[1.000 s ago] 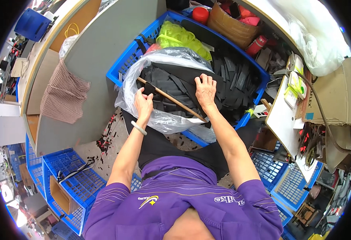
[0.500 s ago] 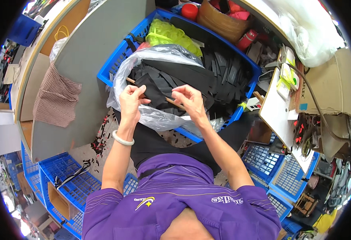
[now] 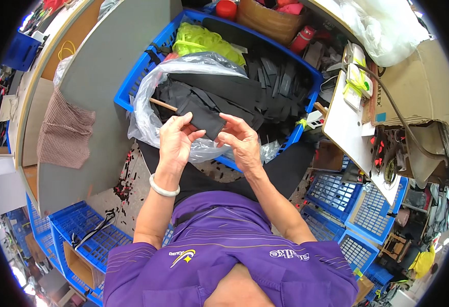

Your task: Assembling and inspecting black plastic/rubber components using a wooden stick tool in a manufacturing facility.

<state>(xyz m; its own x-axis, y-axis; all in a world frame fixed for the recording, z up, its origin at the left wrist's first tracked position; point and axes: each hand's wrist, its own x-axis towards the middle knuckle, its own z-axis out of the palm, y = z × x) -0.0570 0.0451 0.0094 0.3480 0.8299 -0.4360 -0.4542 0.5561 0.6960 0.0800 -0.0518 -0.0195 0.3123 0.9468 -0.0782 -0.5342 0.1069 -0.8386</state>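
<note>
A small flat piece of black fabric [image 3: 202, 117] is stretched between my hands, above a clear plastic bag [image 3: 147, 110] of black strips. My left hand [image 3: 176, 142] pinches its near left edge between thumb and fingers. At its right end, my right hand [image 3: 241, 144] grips the corner with thumb and forefinger. A thin wooden stick [image 3: 163, 105] sticks out from the fabric's left side; the rest of it is hidden. The bag sits inside a blue plastic crate [image 3: 127, 92], in front of my knees.
Bright yellow-green material [image 3: 204, 40] lies in the crate's far left, more black strips [image 3: 281, 77] on its right. A grey panel [image 3: 107, 92] stands at left with a checked cloth [image 3: 67, 128] over it. Blue crates [image 3: 83, 227] and a cardboard box [image 3: 416, 87] flank me.
The stick has shifted left and no longer shows at the fabric's right side. My right hand has come in onto the fabric's right corner. The view has shifted slightly.
</note>
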